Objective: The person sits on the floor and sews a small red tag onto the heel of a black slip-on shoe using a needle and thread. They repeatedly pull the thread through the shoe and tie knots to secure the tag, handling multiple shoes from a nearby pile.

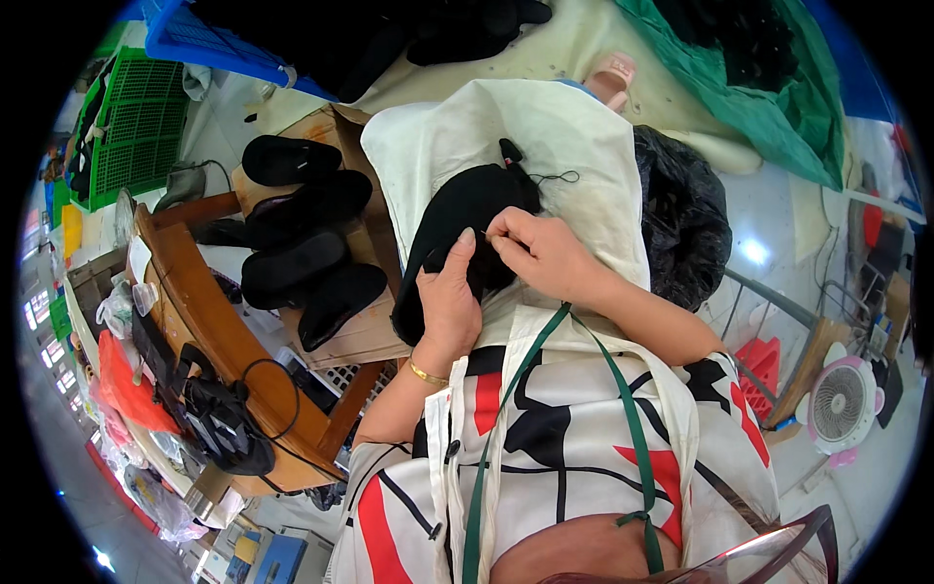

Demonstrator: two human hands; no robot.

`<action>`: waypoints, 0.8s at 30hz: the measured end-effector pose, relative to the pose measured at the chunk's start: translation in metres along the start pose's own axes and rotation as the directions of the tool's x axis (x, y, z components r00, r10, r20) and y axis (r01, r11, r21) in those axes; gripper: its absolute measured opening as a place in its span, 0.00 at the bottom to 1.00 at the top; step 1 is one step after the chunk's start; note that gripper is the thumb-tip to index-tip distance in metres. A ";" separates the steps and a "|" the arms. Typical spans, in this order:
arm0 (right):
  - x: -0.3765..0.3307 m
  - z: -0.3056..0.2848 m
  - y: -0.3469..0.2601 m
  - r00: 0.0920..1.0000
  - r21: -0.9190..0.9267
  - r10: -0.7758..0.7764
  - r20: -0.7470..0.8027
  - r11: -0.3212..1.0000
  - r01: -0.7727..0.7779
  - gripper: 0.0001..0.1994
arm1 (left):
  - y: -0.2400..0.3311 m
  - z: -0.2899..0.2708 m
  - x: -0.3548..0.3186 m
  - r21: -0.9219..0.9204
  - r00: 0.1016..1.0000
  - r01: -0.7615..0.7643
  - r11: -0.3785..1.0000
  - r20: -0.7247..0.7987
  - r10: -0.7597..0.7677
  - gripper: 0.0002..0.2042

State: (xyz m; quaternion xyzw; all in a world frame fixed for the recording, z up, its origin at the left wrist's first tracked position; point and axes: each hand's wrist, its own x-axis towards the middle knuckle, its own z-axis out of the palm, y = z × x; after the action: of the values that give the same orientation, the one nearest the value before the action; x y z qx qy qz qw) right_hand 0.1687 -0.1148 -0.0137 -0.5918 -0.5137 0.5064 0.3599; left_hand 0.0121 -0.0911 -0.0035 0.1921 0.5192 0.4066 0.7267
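A black cloth slipper (455,209) lies over the white cloth (574,127) on my lap. My left hand (450,297) grips its near side, thumb on top and fingers hidden beneath or behind it. At the slipper's right edge, the fingertips of my right hand (545,253) are pinched together; whatever sits between them is too small to make out. Just beyond the slipper, a small black piece (512,154) rests on the cloth, with a thin dark looped thread (559,177) beside it.
Several black slippers (297,258) lie on a cardboard box (365,336) to my left, by a wooden table (229,360). A black plastic bag (686,219) stands at the right. Farther off are a green sack (812,127), a blue crate (209,44) and a fan (842,401).
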 end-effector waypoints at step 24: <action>0.011 -0.008 -0.008 0.991 -0.237 -0.120 -0.056 0.966 0.104 0.06 | -0.011 -0.004 -0.003 0.059 0.993 0.011 0.998 0.118 -0.018 0.07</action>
State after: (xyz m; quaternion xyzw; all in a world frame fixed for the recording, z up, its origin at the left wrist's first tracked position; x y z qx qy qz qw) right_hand 0.1738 -0.1013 -0.0070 -0.6172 -0.5893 0.4006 0.3335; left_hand 0.0121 -0.1006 -0.0112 0.2330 0.4884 0.3738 0.7533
